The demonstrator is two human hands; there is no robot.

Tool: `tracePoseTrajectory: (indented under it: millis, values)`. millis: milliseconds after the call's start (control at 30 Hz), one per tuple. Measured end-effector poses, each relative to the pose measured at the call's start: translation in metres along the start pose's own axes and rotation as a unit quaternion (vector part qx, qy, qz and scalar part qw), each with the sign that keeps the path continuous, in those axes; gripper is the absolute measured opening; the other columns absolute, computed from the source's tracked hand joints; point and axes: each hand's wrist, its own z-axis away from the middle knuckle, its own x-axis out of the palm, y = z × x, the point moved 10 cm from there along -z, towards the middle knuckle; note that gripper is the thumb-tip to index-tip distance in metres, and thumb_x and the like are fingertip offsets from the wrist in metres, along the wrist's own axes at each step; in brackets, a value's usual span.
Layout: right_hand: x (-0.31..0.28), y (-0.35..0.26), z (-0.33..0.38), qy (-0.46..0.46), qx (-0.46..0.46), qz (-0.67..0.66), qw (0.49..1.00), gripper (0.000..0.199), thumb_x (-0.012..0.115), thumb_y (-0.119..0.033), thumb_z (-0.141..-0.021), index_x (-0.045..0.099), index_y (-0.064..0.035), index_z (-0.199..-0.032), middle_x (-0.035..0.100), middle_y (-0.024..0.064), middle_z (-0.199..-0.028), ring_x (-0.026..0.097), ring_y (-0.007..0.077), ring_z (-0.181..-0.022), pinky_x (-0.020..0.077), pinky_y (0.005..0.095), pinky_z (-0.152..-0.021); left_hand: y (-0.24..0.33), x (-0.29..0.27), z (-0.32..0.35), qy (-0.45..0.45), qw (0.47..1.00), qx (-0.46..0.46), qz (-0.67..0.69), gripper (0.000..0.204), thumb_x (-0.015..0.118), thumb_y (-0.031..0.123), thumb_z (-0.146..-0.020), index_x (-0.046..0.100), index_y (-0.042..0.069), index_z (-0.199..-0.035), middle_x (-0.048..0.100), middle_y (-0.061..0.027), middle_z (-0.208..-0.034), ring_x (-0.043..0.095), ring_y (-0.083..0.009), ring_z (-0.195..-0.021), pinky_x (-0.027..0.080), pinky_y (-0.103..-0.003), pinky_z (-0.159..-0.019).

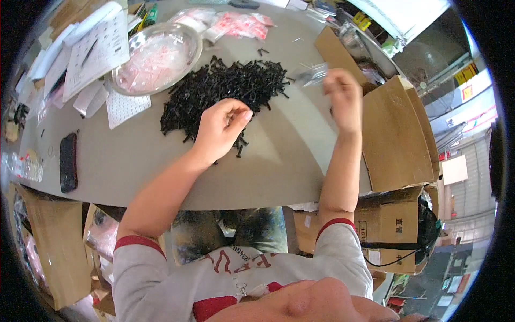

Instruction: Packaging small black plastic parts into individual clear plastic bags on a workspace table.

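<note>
A heaped pile of black screws (214, 80) covers the middle of the table. Over its near edge is my left hand (221, 127), its fingers curled in and the thumb pressed toward them; whatever they may hold is hidden. To the right, my right hand (344, 101) is raised beside an open cardboard box, somewhat blurred by motion. Its fingers are bent together, and a small clear plastic bag (314, 75) shows at their tips. The bag's contents are too blurred to make out.
A round metal tray (197, 51) of clear and pinkish small bags stands beyond the pile at left, near papers (96, 53). A black phone (68, 162) and plastic bottle (26, 167) lie at left. The cardboard box (399, 142) adjoins the table's right edge. Pink-white bags (241, 26) lie at the back.
</note>
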Motion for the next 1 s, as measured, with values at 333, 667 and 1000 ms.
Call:
tracePoseTrajectory:
  millis: [333,667,1000]
  values:
    - [-0.103,0.082,0.003,0.305,0.017,-0.287,0.908,0.045,0.059,-0.012,-0.091,0.035,-0.0067,-0.128,0.057,0.0102,-0.114,0.059,0.0196,-0.076,0.0490,0.0299,-0.070,-0.010,0.015,0.004,-0.063,0.997,-0.035,-0.003,0.010,0.062,0.007,-0.088,0.058,-0.001,-0.094,0.056,0.0006,-0.082,0.049,-0.0042,-0.073,0.041,-0.019,-0.064]
    - [-0.030,0.101,-0.006,0.155,0.138,-0.173,0.963,0.027,0.059,-0.013,-0.090,0.052,-0.0030,-0.114,0.059,0.0049,-0.099,0.058,0.0125,-0.080,0.0443,0.0253,-0.068,0.012,0.019,0.007,-0.080,0.989,0.053,-0.111,0.019,0.066,0.012,-0.084,0.058,0.001,-0.097,0.063,-0.0101,-0.082,0.063,-0.0156,-0.070,0.050,-0.027,-0.062]
    - [0.190,0.001,-0.028,-0.213,-0.016,0.072,0.974,0.017,0.062,-0.009,-0.084,0.063,0.0002,-0.099,0.064,0.0069,-0.083,0.059,0.0134,-0.076,0.0476,0.0264,-0.070,0.052,-0.027,0.021,0.130,0.965,0.217,-0.068,0.027,0.063,0.007,-0.084,0.047,0.002,-0.105,0.050,-0.0111,-0.094,0.050,-0.0207,-0.079,0.043,-0.030,-0.069]
